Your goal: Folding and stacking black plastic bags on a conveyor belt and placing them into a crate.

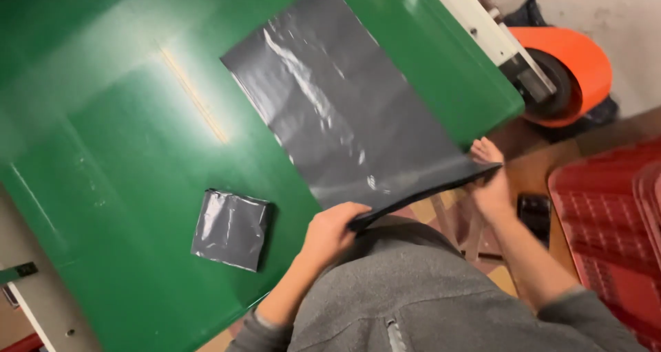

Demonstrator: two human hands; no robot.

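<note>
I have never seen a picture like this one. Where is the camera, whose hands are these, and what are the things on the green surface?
The camera sits on a person's head and looks down, so you see their own grey sweater at the bottom and both bare hands. There is no machine at work, only hands.

The left hand and the right hand each grip one near corner of a large dark grey plastic sheet, which looks like a bag. It lies flat on the green table, with its near edge lifted off the table's edge.

To the left lies a smaller folded grey plastic packet, untouched. Beyond the table stands an orange roll, and a red crate is on the floor at right.
</note>
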